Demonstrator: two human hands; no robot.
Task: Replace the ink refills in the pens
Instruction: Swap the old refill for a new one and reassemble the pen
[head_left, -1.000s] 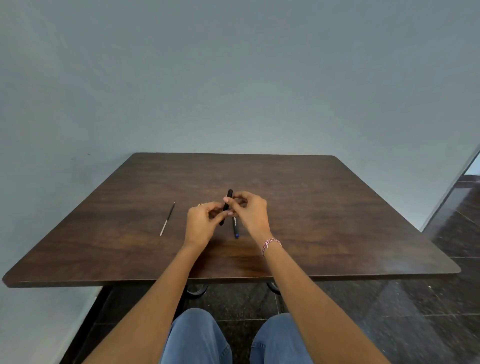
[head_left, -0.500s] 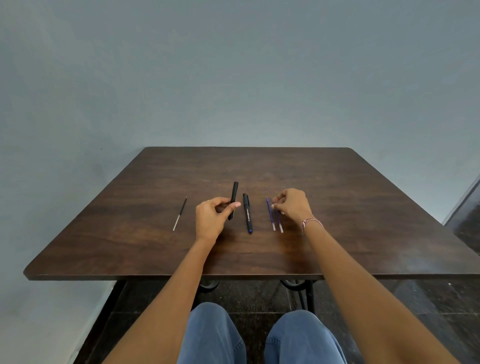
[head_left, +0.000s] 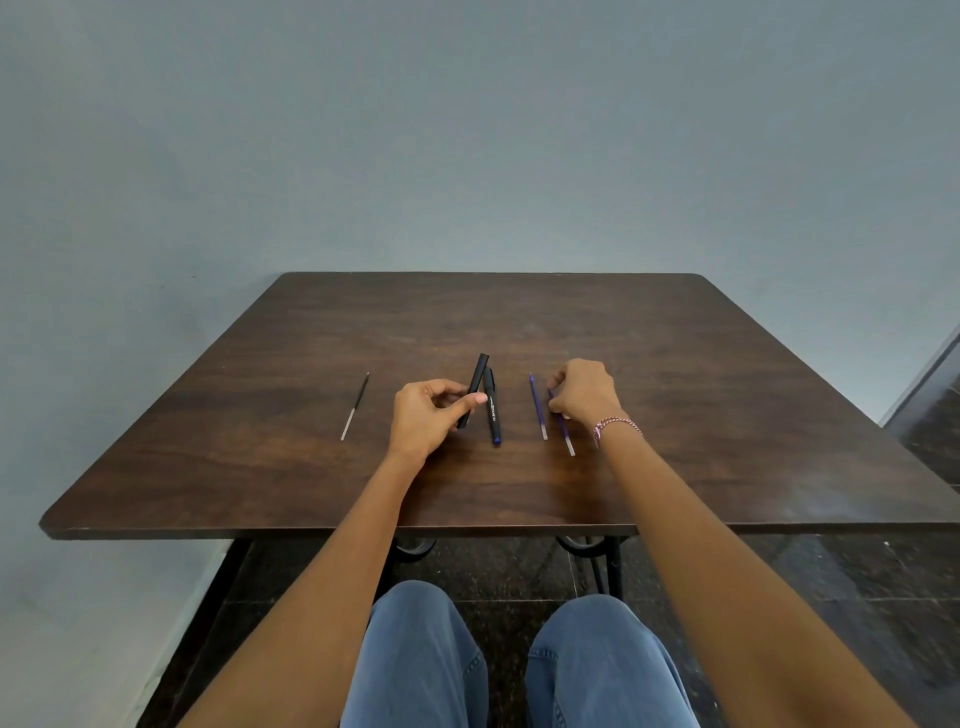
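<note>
Held pen (head_left: 474, 391): slim matt black barrel, tilted with its far end toward 1 o'clock, gripped just left of the table's centre
Lying pen (head_left: 492, 410): black body with pale lettering along it and a blue near tip, flat on the wood, touching or just beside the held pen at its far end (contact cannot be told)
First blue refill (head_left: 538, 408): thin violet-blue tube with a clear near end, lying free at 3 o'clock of the lying pen, pointing toward 12
Second blue refill (head_left: 562, 426): same look, just beside the first on its 3 o'clock side, near end reaching closer to the person
Black refill (head_left: 355, 406): thin dark rod with a pale near end, alone at 9 o'clock of the left hand, well apart from it
Table (head_left: 727, 415): dark wood-grain top with rounded far corners; bare surface runs from the hands toward 12, 3 and 9 o'clock, and the near edge lies at 6 below the forearms
Left hand (head_left: 423, 418): fingers curled, thumb and fingertips pinching the held pen at its near half, forearm crossing the near edge
Right hand (head_left: 584, 389): knuckles up, fingers curled down and pinching the second blue refill at its far half; a braided bracelet (head_left: 617, 423) on the wrist
</note>
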